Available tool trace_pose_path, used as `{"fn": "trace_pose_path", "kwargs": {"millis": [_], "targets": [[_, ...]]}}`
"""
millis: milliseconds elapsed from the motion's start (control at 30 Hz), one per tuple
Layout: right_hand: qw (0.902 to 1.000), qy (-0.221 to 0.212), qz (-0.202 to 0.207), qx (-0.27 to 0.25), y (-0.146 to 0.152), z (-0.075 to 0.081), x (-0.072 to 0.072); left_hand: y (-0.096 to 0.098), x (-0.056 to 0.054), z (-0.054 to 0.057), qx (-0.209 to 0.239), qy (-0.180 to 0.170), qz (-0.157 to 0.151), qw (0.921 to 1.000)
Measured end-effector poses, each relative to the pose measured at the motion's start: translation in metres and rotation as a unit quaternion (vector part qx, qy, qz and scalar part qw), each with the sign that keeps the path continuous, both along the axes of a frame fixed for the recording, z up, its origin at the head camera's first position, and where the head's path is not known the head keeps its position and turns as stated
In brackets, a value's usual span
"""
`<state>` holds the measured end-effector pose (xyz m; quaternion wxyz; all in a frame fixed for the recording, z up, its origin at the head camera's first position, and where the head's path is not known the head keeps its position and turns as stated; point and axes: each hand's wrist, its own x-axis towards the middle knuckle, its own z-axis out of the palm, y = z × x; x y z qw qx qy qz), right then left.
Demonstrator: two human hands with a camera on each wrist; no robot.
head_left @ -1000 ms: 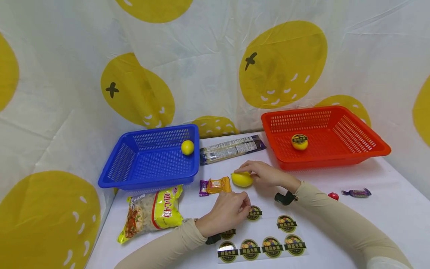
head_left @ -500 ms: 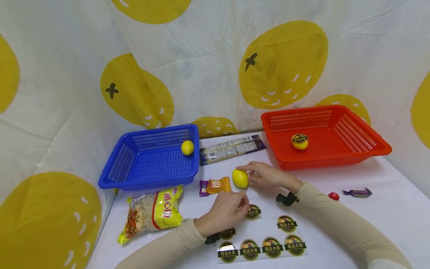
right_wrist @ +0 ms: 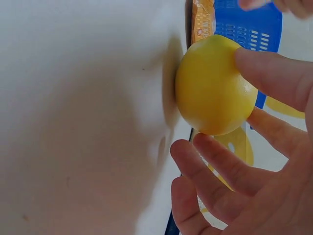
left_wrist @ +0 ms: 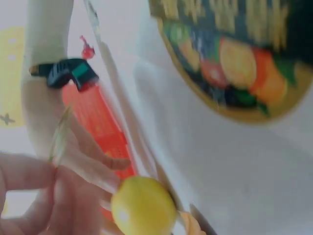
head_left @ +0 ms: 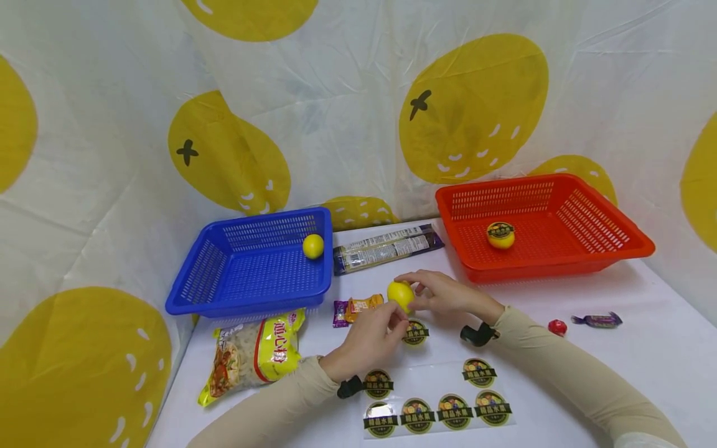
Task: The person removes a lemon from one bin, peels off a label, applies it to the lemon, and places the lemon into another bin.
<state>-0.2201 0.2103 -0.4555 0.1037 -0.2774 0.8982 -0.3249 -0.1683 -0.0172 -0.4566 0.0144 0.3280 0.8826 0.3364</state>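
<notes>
My right hand (head_left: 442, 292) holds a yellow lemon (right_wrist: 215, 85) between thumb and fingertips, close against the white table. Just left of it, my left hand (head_left: 366, 339) pinches the edge of a round black-and-gold sticker (head_left: 416, 333) with thumb and forefinger. In the left wrist view that sticker shows nearly edge-on as a thin sliver above the fingertips, and the lemon (left_wrist: 143, 205) appears below. A clear sheet (head_left: 426, 373) bearing several matching stickers lies in front of both hands.
Behind left stands a blue basket (head_left: 263, 305) with one yellow fruit (head_left: 313, 246); behind right, a red basket (head_left: 526, 270) with a stickered fruit (head_left: 500, 236). Around lie a yellow food bag (head_left: 280, 348), wrapped snacks (head_left: 363, 306), long packets (head_left: 386, 249) and candies (head_left: 599, 320).
My right hand has turned the lemon from lying sideways to standing more on end. My left hand has moved up toward it, carrying the sticker along.
</notes>
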Motion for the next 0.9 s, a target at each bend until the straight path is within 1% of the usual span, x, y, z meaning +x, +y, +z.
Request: {"fn": "trace_pose_path", "kwargs": {"millis": [67,100,233,333,467,600,767,900], "targets": [[1.0000,0.003,0.000,-0.006,0.000,-0.001,0.000,0.000,-0.006,0.001,0.037,-0.024,0.026,0.9987],[0.9999,0.005,0.000,-0.009,-0.001,-0.002,0.000,0.001,-0.009,0.002,0.053,-0.030,0.039,0.9974],[0.9998,0.011,-0.001,-0.018,-0.001,-0.002,0.001,0.003,-0.022,0.002,0.084,-0.031,0.083,0.9925],[0.9997,0.013,-0.008,-0.018,-0.002,-0.002,0.002,0.004,-0.031,0.001,0.101,-0.037,0.102,0.9890],[0.9996,0.010,-0.024,-0.007,-0.003,-0.002,0.004,0.005,-0.042,-0.003,0.110,-0.050,0.117,0.9858],[0.9995,0.016,-0.029,0.003,-0.003,-0.003,0.004,0.006,-0.048,-0.007,0.103,-0.052,0.125,0.9854],[0.9994,0.027,-0.021,0.000,-0.002,-0.003,0.004,0.009,-0.050,-0.010,0.100,-0.054,0.122,0.9861],[0.9994,0.028,-0.018,-0.011,-0.001,-0.003,0.004,0.011,-0.050,-0.011,0.078,-0.042,0.132,0.9872]]}}
